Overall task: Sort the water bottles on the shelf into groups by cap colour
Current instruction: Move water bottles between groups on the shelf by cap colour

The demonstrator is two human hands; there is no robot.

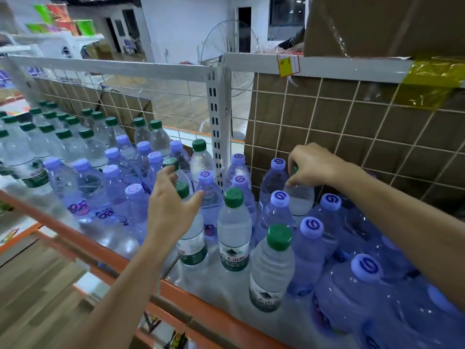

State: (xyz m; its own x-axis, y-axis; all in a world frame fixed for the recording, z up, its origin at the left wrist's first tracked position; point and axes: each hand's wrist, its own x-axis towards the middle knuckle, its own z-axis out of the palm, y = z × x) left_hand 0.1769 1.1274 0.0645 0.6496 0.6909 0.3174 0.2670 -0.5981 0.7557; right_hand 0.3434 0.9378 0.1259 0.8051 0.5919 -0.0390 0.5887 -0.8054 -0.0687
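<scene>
My right hand (314, 167) is curled down over the neck of a clear bottle (300, 200); its green cap (295, 169) only peeks out beside my fingers, so I judge I have it pinched, though the contact itself is hidden. This bottle stands upright, long axis vertical, right of the white post (218, 137) and hemmed in by purple-capped bottles touching it on both sides. My left hand (173, 210) is half open, fingers spread around two green caps just left of the post; it looks ready to close, but I cannot tell whether it grips either. The green group (50, 127) stands well left of the post, at the back, so my bottle has to go straight up along its axis, clear of the purple caps, then leftward across the post. My left hand is nearer that group; the right is the only one near this bottle. Three more green-capped bottles stand near the front rail (201, 308), close to the post.
</scene>
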